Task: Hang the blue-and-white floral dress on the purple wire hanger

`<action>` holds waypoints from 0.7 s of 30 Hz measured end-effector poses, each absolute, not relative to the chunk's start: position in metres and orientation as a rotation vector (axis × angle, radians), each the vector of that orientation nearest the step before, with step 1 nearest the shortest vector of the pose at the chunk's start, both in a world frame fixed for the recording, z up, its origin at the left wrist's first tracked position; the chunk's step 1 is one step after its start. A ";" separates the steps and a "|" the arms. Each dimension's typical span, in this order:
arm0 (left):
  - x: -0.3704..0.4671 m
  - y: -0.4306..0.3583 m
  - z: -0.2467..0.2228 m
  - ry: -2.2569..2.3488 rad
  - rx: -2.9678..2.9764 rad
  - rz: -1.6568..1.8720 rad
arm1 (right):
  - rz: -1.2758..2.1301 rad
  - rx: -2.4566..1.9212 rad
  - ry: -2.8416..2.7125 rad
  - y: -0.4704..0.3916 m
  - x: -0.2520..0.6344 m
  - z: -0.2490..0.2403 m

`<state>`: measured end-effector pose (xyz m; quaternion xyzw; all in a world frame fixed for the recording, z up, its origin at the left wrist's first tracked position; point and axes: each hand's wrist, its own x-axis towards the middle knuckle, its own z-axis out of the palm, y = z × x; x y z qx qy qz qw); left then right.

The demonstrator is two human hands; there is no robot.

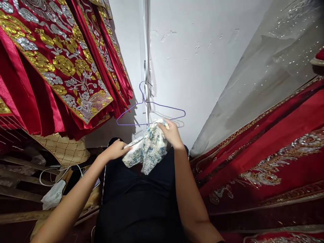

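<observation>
A patterned cloth (154, 148), white with blue-green and yellowish swirls, hangs bunched in front of my dark clothes. My left hand (117, 149) pinches its left side, with the thumb along the edge. Higher up on the right, my right hand (172, 132) grips the cloth's top corner between thumb and fingers. Just beyond the cloth, a purple wire hanger (165, 106) hangs by its hook on a pale upright strip (146, 67) against the wall. The cloth overlaps the hanger's bottom bar in view; whether they touch I cannot tell.
Red garments (73, 64) with gold and silver embroidery hang at the upper left. On the right are a red beaded garment (286, 135) and sheer sparkly white fabric (273, 64). At lower left, a white cable (47, 184) and a crumpled white item (53, 195) lie near wooden slats.
</observation>
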<state>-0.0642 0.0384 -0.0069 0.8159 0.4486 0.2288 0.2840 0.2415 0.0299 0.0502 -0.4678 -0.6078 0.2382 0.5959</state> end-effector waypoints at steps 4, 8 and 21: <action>-0.105 0.048 0.003 1.681 2.189 0.441 | 0.584 -1.123 -1.571 0.079 0.221 0.027; -0.123 0.053 0.023 1.888 2.258 0.226 | 0.587 -1.161 -1.691 0.082 0.234 0.016; -0.048 0.075 0.094 1.156 2.594 1.135 | 0.753 -1.052 -1.857 0.047 0.247 0.041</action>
